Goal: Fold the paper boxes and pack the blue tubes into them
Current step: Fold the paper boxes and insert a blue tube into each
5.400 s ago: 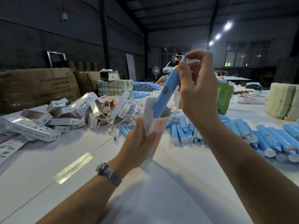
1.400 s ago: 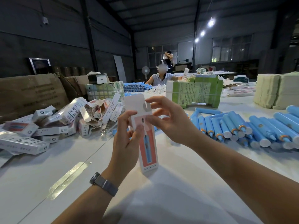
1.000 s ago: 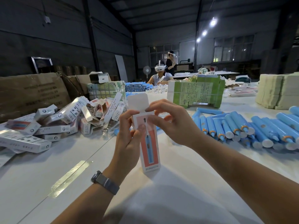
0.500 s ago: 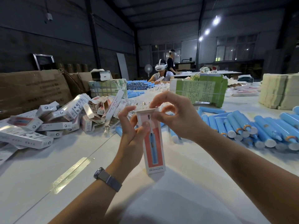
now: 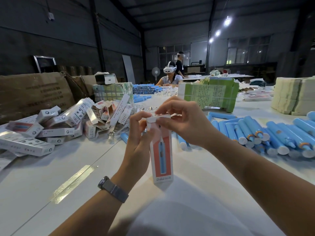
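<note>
A tall white and coral paper box [image 5: 162, 155], printed with a blue tube, stands upright on the white table [image 5: 51, 176]. My left hand [image 5: 138, 142] grips its left side, thumb near the top. My right hand [image 5: 182, 120] pinches the folded top flap, fingers curled over the box's top end. The tube inside is hidden. Loose blue tubes [image 5: 265, 135] lie in a row to the right. Packed and folded boxes [image 5: 56, 126] are heaped at the left.
A green bundle of flat cartons [image 5: 211, 94] and a pale stack [image 5: 293, 96] stand at the back right. Brown cardboard cases [image 5: 30, 94] line the far left. A seated person in a headset [image 5: 168, 75] works across the table, another stands behind.
The tube went into the box. The raised top flap has been folded down, and my right hand now presses it at the box's top while the left still holds the box.
</note>
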